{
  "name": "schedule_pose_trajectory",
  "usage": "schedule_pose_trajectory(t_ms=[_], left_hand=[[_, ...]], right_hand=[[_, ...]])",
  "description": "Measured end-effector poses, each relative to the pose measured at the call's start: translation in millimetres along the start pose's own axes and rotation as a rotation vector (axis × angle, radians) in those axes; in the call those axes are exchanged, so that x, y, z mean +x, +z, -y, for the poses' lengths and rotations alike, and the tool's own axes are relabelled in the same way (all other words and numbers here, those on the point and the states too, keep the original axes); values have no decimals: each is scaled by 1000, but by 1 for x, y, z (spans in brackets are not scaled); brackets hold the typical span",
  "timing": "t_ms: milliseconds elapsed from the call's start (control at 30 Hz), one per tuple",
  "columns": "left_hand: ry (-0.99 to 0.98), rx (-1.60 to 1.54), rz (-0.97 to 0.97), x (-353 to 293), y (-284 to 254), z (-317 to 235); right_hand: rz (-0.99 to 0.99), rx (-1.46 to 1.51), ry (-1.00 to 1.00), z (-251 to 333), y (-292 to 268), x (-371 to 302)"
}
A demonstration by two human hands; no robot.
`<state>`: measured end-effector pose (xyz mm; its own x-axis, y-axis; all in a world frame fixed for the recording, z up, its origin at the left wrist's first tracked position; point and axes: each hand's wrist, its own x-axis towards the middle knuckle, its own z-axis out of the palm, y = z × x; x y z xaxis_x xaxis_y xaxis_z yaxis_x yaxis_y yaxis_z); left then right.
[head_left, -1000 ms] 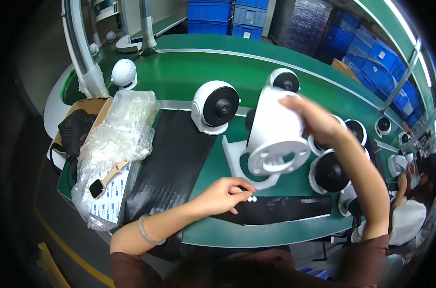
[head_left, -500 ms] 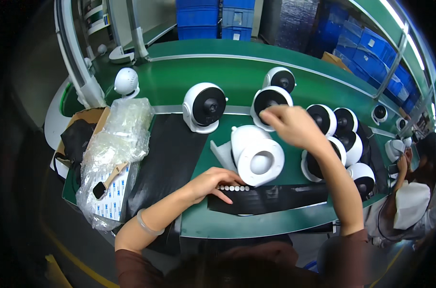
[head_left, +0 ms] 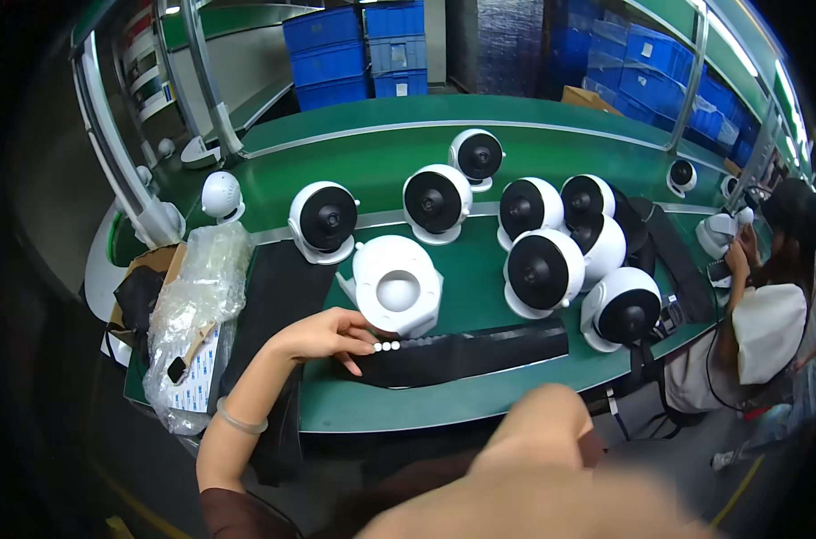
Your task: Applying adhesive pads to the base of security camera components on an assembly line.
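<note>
My left hand (head_left: 329, 340) rests at the left end of a black strip (head_left: 480, 352) on the bench, its thumb and fingers apart. Its fingertips touch a short row of small white round pads (head_left: 387, 346). Just beyond lies a white security camera (head_left: 417, 316) with its round, recessed base turned up. My right arm is bent back toward me, and my right hand (head_left: 533, 503) is a large blur low in the picture. Its fingers cannot be made out. Upright cameras with black faces, such as one camera (head_left: 433, 199), stand farther back.
Several more cameras (head_left: 541, 271) crowd the right side. On the left lie bubble wrap (head_left: 201, 278), a wristwatch (head_left: 188, 355) and an open carton (head_left: 170, 260). Blue crates (head_left: 327, 54) are stacked behind the bench (head_left: 354, 409). A co-worker (head_left: 776, 296) sits at the far right.
My right hand has swung from above the cameras back toward me. The view has shifted. Fewer white pads show beside my left fingers, and the upturned camera sits more squarely base up.
</note>
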<state>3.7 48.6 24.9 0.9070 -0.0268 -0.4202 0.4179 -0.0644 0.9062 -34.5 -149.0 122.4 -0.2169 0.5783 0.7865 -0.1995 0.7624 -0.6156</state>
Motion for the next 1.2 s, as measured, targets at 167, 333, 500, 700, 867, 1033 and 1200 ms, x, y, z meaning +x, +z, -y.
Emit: schedule_pose_trajectory(t_ms=[167,333,500,700,867,1033,1200], left_hand=[[19,92,-117,-8,10,-3],[48,349,-219,-16,27,-4],[147,712,-404,-21,52,-7],[314,879,-480,-30,70,-4],[372,851,-479,-34,78,-8],[367,637,-439,-31,73,-18],[293,305,-240,-22,64,-18]], right_hand=[[171,431,28,15,4,-12],[417,812,206,24,-9,-7],[570,810,419,-42,26,-70],[761,-718,1085,-61,-41,-176],[-218,-1201,412,10,-110,-132],[-266,-902,715,-21,-140,-120],[-361,-641,916,-4,-142,-103]])
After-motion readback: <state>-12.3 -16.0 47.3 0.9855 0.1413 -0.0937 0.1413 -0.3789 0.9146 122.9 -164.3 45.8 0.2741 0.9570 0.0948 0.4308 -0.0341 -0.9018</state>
